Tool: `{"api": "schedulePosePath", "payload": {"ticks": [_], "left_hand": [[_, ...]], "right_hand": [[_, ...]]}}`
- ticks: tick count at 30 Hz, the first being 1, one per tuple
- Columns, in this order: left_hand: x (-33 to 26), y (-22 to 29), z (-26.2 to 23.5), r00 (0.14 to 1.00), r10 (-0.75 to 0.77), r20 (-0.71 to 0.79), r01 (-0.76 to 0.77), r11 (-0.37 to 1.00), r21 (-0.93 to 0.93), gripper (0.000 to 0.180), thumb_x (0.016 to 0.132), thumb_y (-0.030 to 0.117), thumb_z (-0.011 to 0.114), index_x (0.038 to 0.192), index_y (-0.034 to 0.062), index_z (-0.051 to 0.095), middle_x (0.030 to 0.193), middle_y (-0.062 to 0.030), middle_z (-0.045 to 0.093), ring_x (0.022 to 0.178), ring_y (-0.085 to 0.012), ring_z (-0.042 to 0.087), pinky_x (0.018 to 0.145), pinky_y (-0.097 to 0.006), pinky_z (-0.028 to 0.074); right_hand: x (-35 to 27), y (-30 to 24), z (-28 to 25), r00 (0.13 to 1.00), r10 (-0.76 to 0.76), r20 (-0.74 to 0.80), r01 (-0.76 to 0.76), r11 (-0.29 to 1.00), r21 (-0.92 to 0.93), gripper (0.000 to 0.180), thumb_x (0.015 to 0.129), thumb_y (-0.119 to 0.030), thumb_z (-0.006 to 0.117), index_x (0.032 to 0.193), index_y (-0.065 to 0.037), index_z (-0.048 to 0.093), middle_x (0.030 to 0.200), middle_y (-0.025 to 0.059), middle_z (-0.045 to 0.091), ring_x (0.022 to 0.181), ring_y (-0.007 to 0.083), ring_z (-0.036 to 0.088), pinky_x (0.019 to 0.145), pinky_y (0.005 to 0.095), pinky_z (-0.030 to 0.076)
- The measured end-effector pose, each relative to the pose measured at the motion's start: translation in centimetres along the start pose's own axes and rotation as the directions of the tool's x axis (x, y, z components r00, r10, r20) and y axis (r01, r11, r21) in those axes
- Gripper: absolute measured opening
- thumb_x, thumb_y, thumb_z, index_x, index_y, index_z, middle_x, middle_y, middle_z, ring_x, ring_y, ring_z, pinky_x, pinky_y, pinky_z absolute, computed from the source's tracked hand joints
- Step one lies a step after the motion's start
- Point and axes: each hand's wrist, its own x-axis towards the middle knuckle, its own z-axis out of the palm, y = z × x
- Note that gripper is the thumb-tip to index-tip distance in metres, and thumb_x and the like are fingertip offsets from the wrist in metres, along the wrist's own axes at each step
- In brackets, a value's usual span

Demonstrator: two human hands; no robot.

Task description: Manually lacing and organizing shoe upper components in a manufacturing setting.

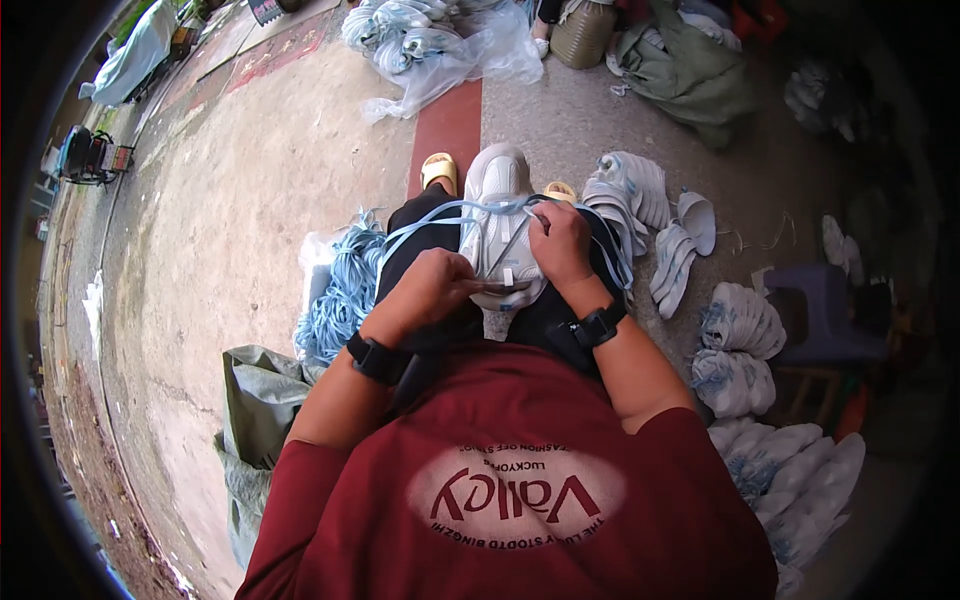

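Note:
A white and grey sneaker [497, 178] rests on my lap between my knees, toe pointing away from me. A light blue shoelace [425, 222] runs across its upper, with loose lengths hanging to both sides. My right hand [562, 242] pinches the lace at the right edge of the lacing area. My left hand [436, 287] is closed at the left of the shoe's ankle opening. Something thin and dark shows by its fingertips; whether it is a tool or the shoe's edge is unclear.
Bundled light blue laces [350, 290] lie left of my legs, near a grey-green sack [262, 400]. Stacked white shoe parts [630, 190] stand on the right, with more shoes [790, 480] nearer me. A purple plastic stool [825, 315] is far right. Plastic-wrapped bundles [410, 40] lie ahead.

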Motion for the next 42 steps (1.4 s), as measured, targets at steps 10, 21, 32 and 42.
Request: {"api": "schedulePosePath", "payload": {"ticks": [10,21,32,42], "left_hand": [[2.6,-4.4,-1.4,0.933,-0.292,-0.208,-0.185,0.106,-0.977,0.009,0.084,0.011,0.063,0.079,0.0049,0.058,0.069,0.0020,0.056,0.054,-0.0045,0.046,0.049,-0.016,0.037],[8.1,-4.0,1.1,0.923,-0.176,-0.342,-0.215,0.498,-0.840,0.009,0.077,-0.005,0.060,0.083,0.0015,0.058,0.072,-0.0030,0.060,0.062,-0.0092,0.057,0.060,-0.021,0.047],[8.4,-3.9,1.6,0.811,-0.047,-0.583,-0.134,0.955,-0.263,0.008,0.071,0.000,0.065,0.077,-0.0005,0.061,0.068,-0.0034,0.062,0.062,-0.0080,0.055,0.059,-0.024,0.045],[8.4,-2.9,0.6,0.851,-0.225,-0.474,0.035,0.926,-0.377,0.017,0.066,0.013,0.072,0.066,0.0000,0.061,0.065,-0.0171,0.062,0.061,-0.0285,0.062,0.059,-0.035,0.049]], "right_hand": [[1.8,-2.8,0.7,0.913,-0.311,0.264,0.312,0.949,0.041,0.011,0.070,-0.005,0.060,0.080,-0.004,0.065,0.073,0.0123,0.055,0.072,0.0303,0.053,0.069,0.0397,0.040],[1.4,-2.1,1.4,0.939,-0.202,0.278,0.194,0.979,0.056,0.020,0.067,-0.009,0.066,0.086,-0.003,0.064,0.076,0.0129,0.055,0.074,0.0299,0.053,0.070,0.0384,0.040],[1.3,-1.9,2.0,0.953,-0.217,0.213,0.208,0.976,0.061,0.013,0.070,-0.007,0.060,0.083,-0.003,0.063,0.076,0.0141,0.056,0.076,0.0320,0.054,0.072,0.0408,0.041],[1.8,-2.3,2.4,0.952,-0.144,0.272,0.169,0.983,-0.073,0.012,0.074,-0.006,0.051,0.080,-0.004,0.062,0.077,0.0171,0.058,0.079,0.0342,0.055,0.075,0.0431,0.041]]}}
